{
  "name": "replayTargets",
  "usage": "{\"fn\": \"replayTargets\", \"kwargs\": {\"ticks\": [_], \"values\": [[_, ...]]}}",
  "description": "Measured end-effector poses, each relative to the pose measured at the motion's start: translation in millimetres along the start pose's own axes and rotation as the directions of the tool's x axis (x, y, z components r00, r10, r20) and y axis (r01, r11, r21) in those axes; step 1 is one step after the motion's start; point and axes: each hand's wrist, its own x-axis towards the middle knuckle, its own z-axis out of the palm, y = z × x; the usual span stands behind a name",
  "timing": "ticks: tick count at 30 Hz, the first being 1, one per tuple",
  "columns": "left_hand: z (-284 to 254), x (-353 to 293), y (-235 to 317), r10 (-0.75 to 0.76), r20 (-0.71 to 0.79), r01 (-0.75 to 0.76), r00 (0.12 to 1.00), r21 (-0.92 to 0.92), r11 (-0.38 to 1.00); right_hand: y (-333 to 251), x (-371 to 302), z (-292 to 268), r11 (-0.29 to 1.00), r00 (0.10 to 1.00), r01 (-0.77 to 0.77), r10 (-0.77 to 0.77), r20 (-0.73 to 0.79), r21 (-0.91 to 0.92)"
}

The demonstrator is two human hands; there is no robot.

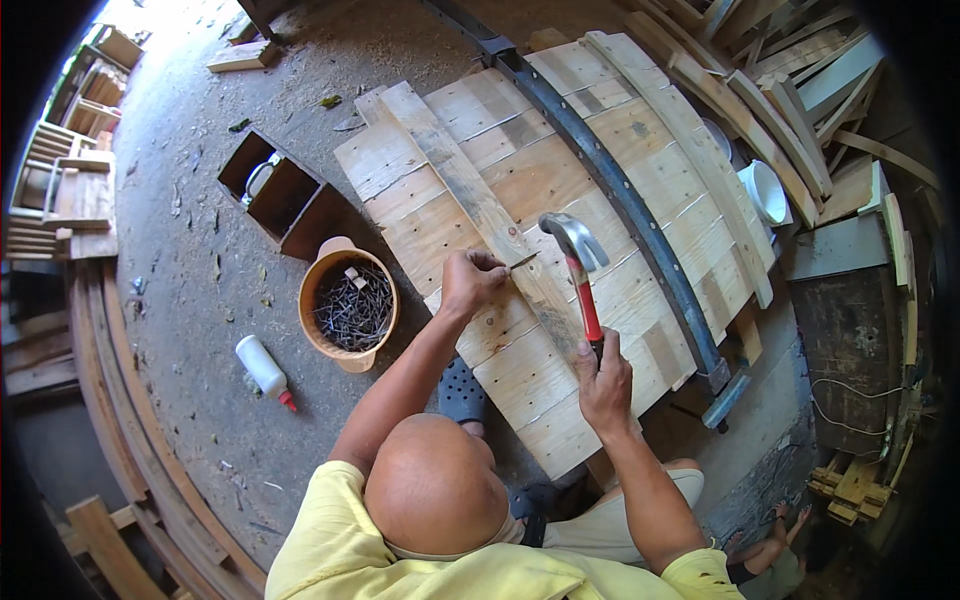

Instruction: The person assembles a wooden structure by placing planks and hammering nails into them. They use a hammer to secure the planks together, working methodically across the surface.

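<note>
A rectangular pale wooden panel (530, 185), a long dark metal clamp (622, 190) across it, lies between a round orange plastic tub (340, 351), left, and a round white plastic bucket (766, 192), right.

your bent head (432, 485) low at bottom centre, your left forearm (402, 375) slanting up and right toward mid-frame, left hand (472, 284) near the centre, thumb and fingertips pinched together, your right forearm (652, 478) rising from lower right, right hand (605, 388) right of centre, fingers curled in a grip
</note>
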Motion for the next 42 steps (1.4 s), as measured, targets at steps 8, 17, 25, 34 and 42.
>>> {"fn": "replayTargets", "kwargs": {"ticks": [8,17,25,34,42], "values": [[3.0,0.2,2.6,0.014,0.008,-0.014,1.0,0.06,0.998,24.8,6.8,-2.5,0.95,0.956,-0.154,0.212,0.201,-0.272],[-13.5,2.4,1.3,-0.034,0.059,0.035,0.998,-0.021,0.999,13.6,1.4,12.0,0.997,0.999,0.039,-0.039,0.005,-0.068],[-12.1,13.7,-1.8,0.03,0.177,-0.04,0.984,0.054,0.998,61.9,-21.2,-7.8,0.938,0.949,-0.306,0.315,0.031,-0.164],[-45.3,30.5,86.8,0.163,0.137,-0.179,0.977,0.117,0.977,91.1,-44.5,-9.7,0.891,0.938,-0.343,0.343,-0.053,-0.298],[-25.9,29.8,187.5,0.091,0.249,-0.043,0.964,-0.189,0.981,82.2,-40.1,5.9,0.803,0.9,-0.403,0.436,-0.03,-0.438]]}}
